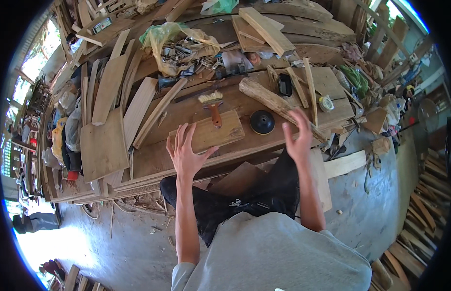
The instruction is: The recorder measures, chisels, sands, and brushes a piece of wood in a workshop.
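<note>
Both my hands are raised over the front of a wooden bench with nothing in them. My left hand [187, 151], fingers spread, hovers at the left end of a short flat board [223, 135]. A paintbrush [214, 109] with pale bristles and a brown handle lies with its handle on that board. To its right sits a round black disc [262, 121], like a sanding pad. My right hand [300, 138] is open too, thumb apart from the fingers, near the lower end of a rough wooden stick [269, 99].
A plastic bag [162, 53] of metal parts lies at the back. Planks [109, 92] lean on the left, beside a square board [105, 145]. A tape roll [326, 103] and a black case [285, 84] lie at right. Stacked wood [424, 208] lines the right floor.
</note>
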Tool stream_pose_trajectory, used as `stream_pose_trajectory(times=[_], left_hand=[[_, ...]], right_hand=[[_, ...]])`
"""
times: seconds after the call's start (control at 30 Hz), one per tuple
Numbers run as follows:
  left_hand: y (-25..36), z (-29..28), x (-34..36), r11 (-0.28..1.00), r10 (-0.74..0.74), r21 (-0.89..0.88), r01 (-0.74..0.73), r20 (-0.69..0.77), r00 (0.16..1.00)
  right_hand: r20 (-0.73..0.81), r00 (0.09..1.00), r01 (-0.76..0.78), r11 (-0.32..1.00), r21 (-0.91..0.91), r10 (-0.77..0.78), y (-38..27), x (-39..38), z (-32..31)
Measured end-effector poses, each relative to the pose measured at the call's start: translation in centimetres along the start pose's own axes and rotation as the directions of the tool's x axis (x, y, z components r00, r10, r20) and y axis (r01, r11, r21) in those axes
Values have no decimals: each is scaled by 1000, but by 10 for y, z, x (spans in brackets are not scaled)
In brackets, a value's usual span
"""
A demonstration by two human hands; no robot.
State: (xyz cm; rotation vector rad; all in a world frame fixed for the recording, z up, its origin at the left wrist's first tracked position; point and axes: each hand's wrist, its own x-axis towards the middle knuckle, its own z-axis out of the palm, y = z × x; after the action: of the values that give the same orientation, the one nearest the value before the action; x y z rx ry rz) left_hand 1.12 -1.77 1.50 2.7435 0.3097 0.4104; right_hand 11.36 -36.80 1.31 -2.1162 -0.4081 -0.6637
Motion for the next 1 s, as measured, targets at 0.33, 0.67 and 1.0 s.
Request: stream_pose_trajectory(times=[0.33,0.67,1.0], left_hand=[[80,33,57,924,253,-310,-224,56,966],[12,17,29,958,230,-197,-209,90,969],[2,13,36,956,222,-202,-211,31,975]], right_hand=[[68,979,-167,951,-259,190,61,-1,-51],[70,987,-99,893,-438,144,64,-16,-24],[14,999,-34,872,-488,47,69,-19,-19]])
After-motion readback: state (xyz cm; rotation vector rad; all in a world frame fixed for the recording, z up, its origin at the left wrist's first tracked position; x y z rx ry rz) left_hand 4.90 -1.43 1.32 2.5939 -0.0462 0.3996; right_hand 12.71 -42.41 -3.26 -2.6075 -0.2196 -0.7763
